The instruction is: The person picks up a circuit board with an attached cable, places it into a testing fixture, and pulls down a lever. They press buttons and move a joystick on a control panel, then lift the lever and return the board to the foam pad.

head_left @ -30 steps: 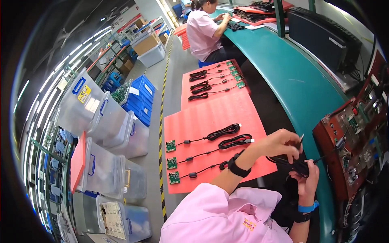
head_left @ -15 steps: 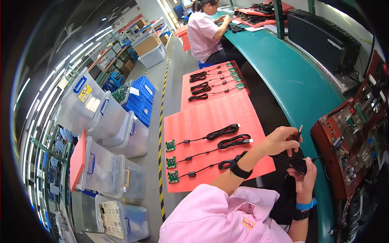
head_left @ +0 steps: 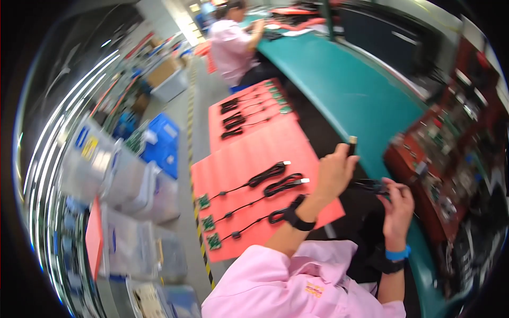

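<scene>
My left hand (head_left: 335,170), with a black band on its wrist, is closed around a black cable, its metal-tipped plug (head_left: 352,142) pointing up from the fingers. My right hand (head_left: 398,209), wearing a blue band and a black one, pinches a dark bundle of the cable (head_left: 374,185) between thumb and fingers. Blur hides the bundle's details and whether a circuit board hangs at its end. Left of my hands, a pink foam sheet (head_left: 233,164) bears several coiled black cables (head_left: 268,174), each joined to a small green circuit board (head_left: 208,222).
A red-brown fixture panel (head_left: 408,164) with boards stands right of my right hand. The green bench (head_left: 344,90) curves away toward a co-worker in pink (head_left: 233,47). A second pink sheet (head_left: 217,124) carries more cables. Clear plastic bins (head_left: 127,238) are stacked at left.
The view has swung, shifting the scene leftward and blurring it. My hands are farther apart, and the left one has moved left with the plug. My right hand's fingers have shifted on the cable.
</scene>
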`<state>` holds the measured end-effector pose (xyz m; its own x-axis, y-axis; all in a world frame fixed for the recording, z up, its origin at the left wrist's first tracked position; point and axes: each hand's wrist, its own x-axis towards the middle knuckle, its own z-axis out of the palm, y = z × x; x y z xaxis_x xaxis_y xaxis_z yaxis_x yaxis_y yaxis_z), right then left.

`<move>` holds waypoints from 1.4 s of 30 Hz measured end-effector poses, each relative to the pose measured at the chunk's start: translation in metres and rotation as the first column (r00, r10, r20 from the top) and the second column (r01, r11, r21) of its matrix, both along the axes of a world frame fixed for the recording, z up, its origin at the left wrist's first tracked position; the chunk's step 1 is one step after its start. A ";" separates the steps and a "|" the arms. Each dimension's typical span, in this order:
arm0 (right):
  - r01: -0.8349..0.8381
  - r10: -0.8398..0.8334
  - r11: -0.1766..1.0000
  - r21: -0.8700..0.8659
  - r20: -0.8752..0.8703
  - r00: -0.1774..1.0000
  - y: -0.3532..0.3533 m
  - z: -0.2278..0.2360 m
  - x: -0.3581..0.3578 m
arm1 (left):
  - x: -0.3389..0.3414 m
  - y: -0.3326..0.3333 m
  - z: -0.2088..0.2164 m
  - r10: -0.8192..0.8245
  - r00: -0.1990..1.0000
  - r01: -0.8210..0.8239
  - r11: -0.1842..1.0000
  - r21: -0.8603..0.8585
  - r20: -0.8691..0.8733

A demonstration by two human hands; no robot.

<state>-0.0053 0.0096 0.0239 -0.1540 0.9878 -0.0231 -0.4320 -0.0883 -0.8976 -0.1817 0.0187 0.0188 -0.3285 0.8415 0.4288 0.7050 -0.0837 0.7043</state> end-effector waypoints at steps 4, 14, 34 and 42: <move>-0.132 0.127 0.989 0.066 0.083 0.988 0.008 -0.003 0.000 | 0.004 0.009 0.017 -0.071 0.991 0.074 0.997 0.024 -0.112; -0.021 -0.010 0.988 0.154 0.204 0.979 0.006 -0.014 0.016 | 0.042 0.026 0.029 -0.156 0.936 0.174 0.984 0.028 -0.315; -0.127 0.089 0.985 0.121 0.279 0.956 -0.011 0.012 0.022 | 0.030 0.042 0.056 -0.301 0.857 0.283 0.953 -0.107 -0.419; -0.333 -0.412 0.830 0.447 0.895 0.174 -0.037 0.085 0.073 | 0.043 0.079 0.105 -0.473 0.637 0.491 0.858 -0.152 -0.609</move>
